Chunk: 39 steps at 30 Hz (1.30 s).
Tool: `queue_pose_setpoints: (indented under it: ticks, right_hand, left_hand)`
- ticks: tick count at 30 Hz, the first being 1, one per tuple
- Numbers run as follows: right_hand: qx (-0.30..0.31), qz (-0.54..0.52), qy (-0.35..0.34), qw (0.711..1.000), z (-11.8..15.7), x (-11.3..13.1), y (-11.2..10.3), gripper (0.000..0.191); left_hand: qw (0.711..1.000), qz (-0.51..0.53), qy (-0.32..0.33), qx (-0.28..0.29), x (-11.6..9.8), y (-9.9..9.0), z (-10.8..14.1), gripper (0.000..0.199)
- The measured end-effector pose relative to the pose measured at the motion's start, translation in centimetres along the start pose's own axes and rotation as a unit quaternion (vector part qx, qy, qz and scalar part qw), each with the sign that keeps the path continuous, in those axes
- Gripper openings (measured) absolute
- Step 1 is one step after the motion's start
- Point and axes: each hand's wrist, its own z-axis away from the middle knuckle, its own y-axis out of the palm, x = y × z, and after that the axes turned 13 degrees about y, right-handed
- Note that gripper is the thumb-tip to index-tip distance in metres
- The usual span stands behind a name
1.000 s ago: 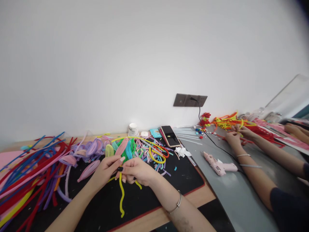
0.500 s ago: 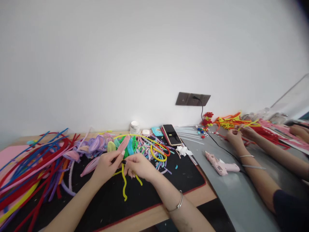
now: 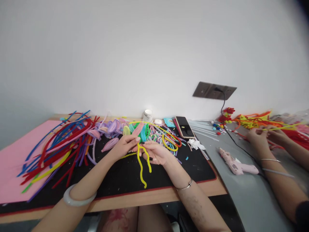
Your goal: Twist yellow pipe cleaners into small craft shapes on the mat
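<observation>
Your left hand [image 3: 124, 147] and right hand [image 3: 155, 153] meet above the black mat [image 3: 116, 180], each grip pinched closed on the yellow pipe cleaner [image 3: 142, 170], whose ends dangle toward the near edge. The phone [image 3: 184, 127] lies right of the cup [image 3: 147, 116], at the bench's [image 3: 205, 188] far side.

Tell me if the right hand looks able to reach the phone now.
Likely yes: only low loops and short scraps seem to lie between the right hand and the phone, though that hand is busy with yellow pipe cleaner.
</observation>
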Motion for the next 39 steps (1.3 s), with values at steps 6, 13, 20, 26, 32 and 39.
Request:
queue_pose_setpoints:
  ticks: [6,13,20,26,32,39]
  right_hand:
    - [-0.017,-0.002,-0.046,0.999,-1.0,-1.0,-0.2,0.010]
    - [-0.020,0.051,-0.090,0.994,-1.2,-1.3,0.4,0.016]
    - [-0.045,0.041,-0.074,0.995,-0.9,-1.3,0.4,0.022]
    - [-0.072,0.075,-0.076,0.992,-0.7,-1.2,1.0,0.024]
    - [-0.093,0.085,-0.062,0.990,-0.8,-1.4,0.7,0.029]
    - [-0.071,0.082,-0.042,0.993,-0.8,-1.3,0.4,0.037]
  left_hand:
    - [0.998,0.057,0.008,-0.012,-0.2,0.0,-0.1,0.041]
    - [0.993,0.120,-0.001,0.005,-0.2,0.1,-0.1,0.037]
    - [0.998,0.061,0.030,0.003,0.0,0.0,0.0,0.041]
    - [0.999,0.048,0.016,0.006,0.6,0.2,0.1,0.041]
    - [0.998,0.062,-0.009,0.016,0.3,0.3,0.1,0.040]
    - [0.999,0.043,-0.011,0.011,0.1,0.2,0.1,0.040]
